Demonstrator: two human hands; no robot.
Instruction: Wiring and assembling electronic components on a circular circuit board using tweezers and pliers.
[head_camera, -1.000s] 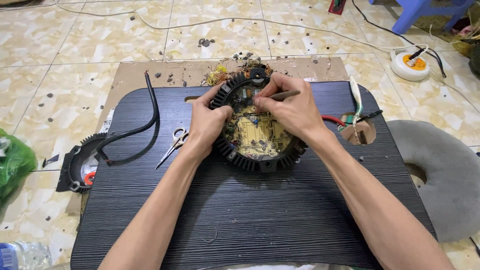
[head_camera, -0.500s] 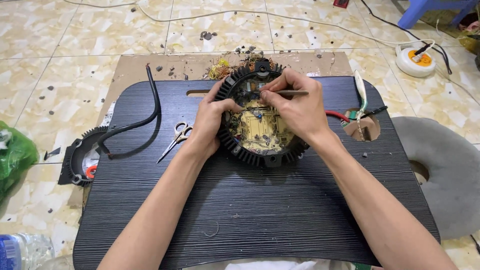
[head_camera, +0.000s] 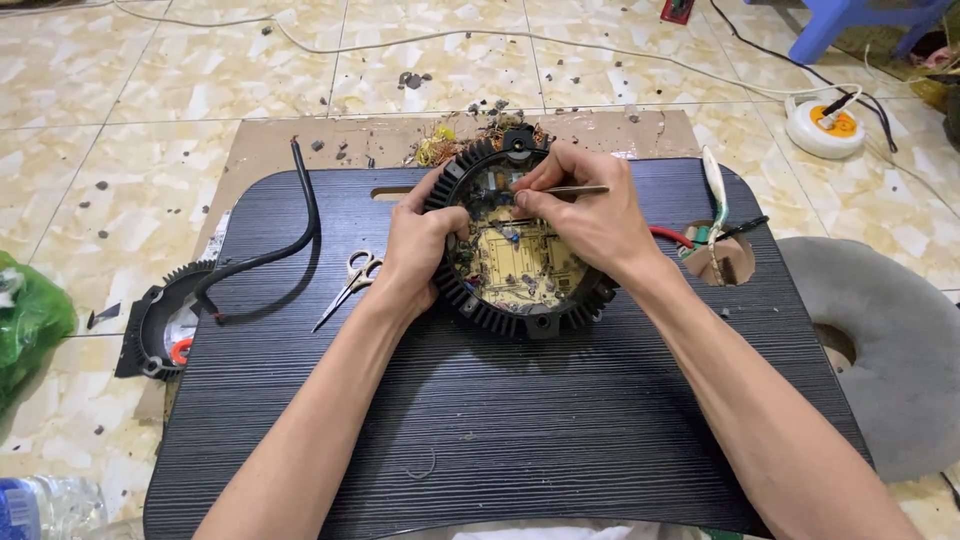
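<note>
A round black finned housing (head_camera: 520, 318) lies on a dark ribbed lap table (head_camera: 500, 420). Inside it sits a yellowish circuit board (head_camera: 520, 262) with small parts. My left hand (head_camera: 418, 245) grips the housing's left rim. My right hand (head_camera: 590, 215) rests over the right side and pinches thin metal tweezers (head_camera: 578, 189), whose tips point left into the upper part of the board. The board's top right is hidden under my right hand.
Small scissors (head_camera: 347, 285) and a black cable (head_camera: 275, 245) lie left of the housing. A second black finned ring (head_camera: 155, 325) sits off the table's left edge. Coloured wires (head_camera: 705, 235) by a round hole, a grey cushion (head_camera: 890, 340), a white power socket (head_camera: 825, 125).
My right hand shifted slightly with the tweezers over the upper board; my left hand keeps its grip on the rim. The view has drifted a little.
</note>
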